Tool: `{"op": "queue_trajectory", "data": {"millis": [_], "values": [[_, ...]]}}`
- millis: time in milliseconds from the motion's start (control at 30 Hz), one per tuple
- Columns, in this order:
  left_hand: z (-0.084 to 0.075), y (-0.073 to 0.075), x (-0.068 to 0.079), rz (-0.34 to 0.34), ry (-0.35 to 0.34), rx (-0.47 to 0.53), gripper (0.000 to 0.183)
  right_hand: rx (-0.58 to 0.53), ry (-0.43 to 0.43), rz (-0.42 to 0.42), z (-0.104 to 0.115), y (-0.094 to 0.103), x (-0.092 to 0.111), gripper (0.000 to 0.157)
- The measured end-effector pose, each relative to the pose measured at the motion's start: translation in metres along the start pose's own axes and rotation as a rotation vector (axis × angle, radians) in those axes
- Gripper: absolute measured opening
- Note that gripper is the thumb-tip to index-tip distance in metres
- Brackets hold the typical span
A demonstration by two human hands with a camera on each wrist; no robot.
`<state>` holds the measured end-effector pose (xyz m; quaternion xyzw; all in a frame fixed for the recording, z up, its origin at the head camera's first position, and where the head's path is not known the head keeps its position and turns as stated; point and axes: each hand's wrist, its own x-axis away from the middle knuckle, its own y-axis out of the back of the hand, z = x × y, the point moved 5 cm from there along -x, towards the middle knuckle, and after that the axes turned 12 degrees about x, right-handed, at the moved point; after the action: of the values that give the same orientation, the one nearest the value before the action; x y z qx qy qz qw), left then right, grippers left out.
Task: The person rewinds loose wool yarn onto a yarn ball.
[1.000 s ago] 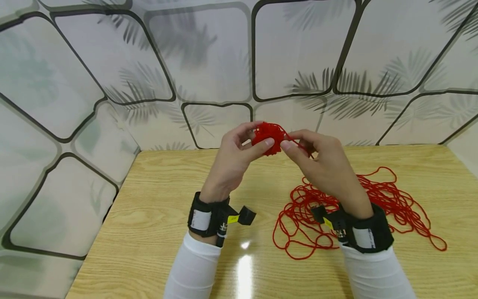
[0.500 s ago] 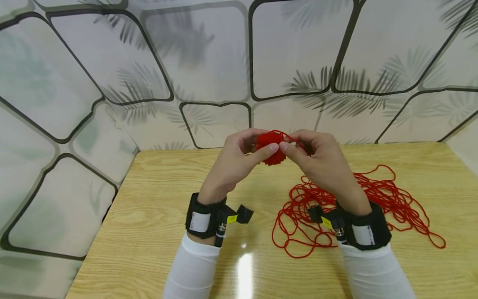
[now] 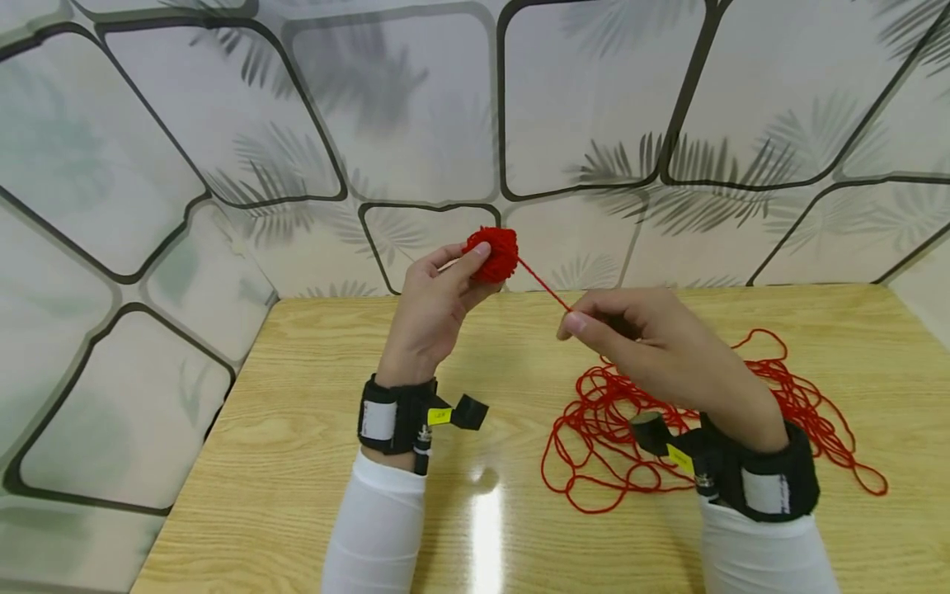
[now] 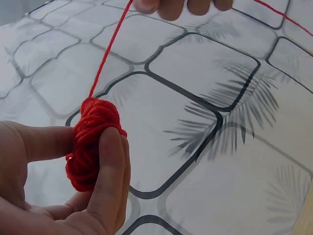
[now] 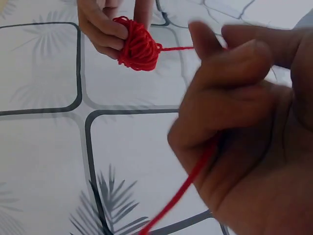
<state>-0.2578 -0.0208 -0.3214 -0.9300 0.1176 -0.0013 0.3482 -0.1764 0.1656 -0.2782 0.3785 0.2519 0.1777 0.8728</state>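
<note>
A small ball of red yarn [image 3: 499, 260] is up above the far edge of the table. My left hand [image 3: 434, 305] grips it between thumb and fingers; in the left wrist view the wound yarn ball [image 4: 88, 147] shows its coiled strands. From the ball a taut strand [image 3: 545, 285] runs down to the right. My right hand [image 3: 646, 334] pinches that strand at thumb and forefinger. In the right wrist view the strand's tail [image 5: 181, 193] leaves the curled lower fingers and trails downward.
On the right of the wooden table [image 3: 297, 412] lies a loose tangle of red yarn [image 3: 609, 412], partly hidden under my right hand and wrist. A patterned wall covering [image 3: 423, 107] rises right behind the table's far edge and along its left.
My hands were together at the ball; now they are apart. The left has moved left and up with the ball, the right has moved right and down, drawing the strand straight.
</note>
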Motion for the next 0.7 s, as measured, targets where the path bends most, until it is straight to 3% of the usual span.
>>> {"op": "queue_trajectory", "data": {"millis": [100, 200, 533, 700], "values": [[-0.001, 0.0, 0.0, 0.02, 0.024, 0.061, 0.047, -0.038, 0.111, 0.142, 0.003, -0.007, 0.001, 0.019], [-0.003, -0.002, 0.003, 0.045, 0.039, 0.083, 0.049, -0.068, 0.153, 0.234, 0.001, -0.013, 0.001, 0.022], [-0.005, -0.009, 0.01, 0.131, 0.053, -0.115, 0.042, -0.152, 0.095, 0.297, -0.017, -0.015, -0.003, 0.02], [-0.005, -0.012, 0.011, 0.176, 0.093, -0.025, 0.042, -0.175, 0.063, 0.369, -0.023, -0.019, -0.003, 0.02]]}}
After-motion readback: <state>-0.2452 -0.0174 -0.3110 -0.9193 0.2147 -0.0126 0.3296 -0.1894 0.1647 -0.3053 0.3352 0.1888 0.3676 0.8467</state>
